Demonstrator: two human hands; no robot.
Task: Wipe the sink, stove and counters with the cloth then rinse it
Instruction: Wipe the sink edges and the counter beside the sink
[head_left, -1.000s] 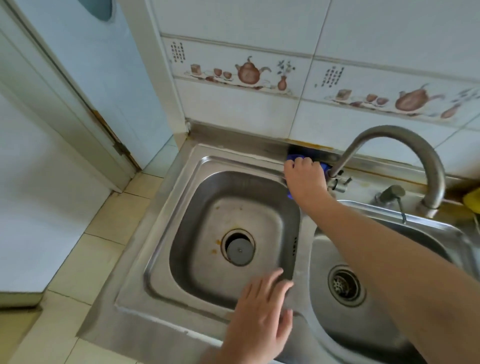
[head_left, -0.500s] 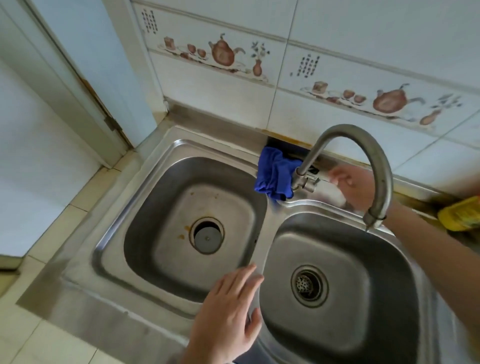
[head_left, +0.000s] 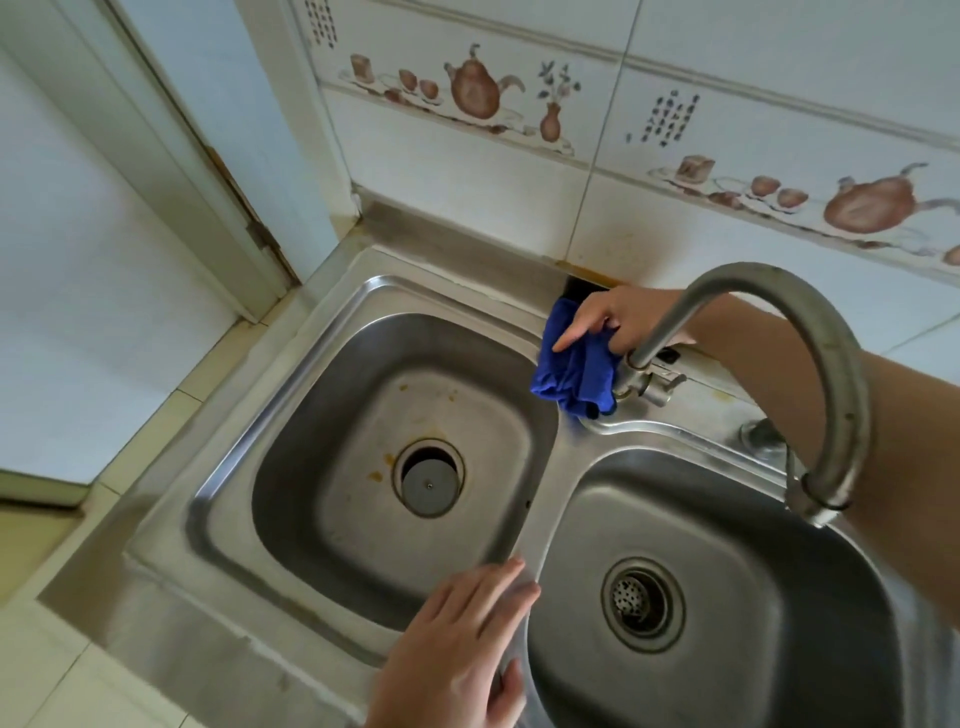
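A blue cloth (head_left: 571, 376) is bunched on the back rim of the steel double sink (head_left: 332, 306), just left of the tap's base. My right hand (head_left: 615, 319) reaches behind the curved tap (head_left: 810, 332) and grips the cloth's top, its forefinger stretched out over the fabric. My left hand (head_left: 457, 644) lies flat, fingers straight, on the front end of the divider between the two basins. The left basin (head_left: 415, 447) has brownish stains near its drain. The right basin (head_left: 727, 597) has a strainer in its drain.
A tiled wall with teapot pictures (head_left: 478, 88) rises right behind the sink. A pale door and its frame (head_left: 171, 156) stand at the left, with beige floor tiles (head_left: 31, 530) below. A small metal fitting (head_left: 758, 434) sits on the rim behind the right basin.
My right hand let go of the cloth, swung right behind the tap, then came back and took hold of the cloth again. My left hand stayed on the divider. The view tilted down.
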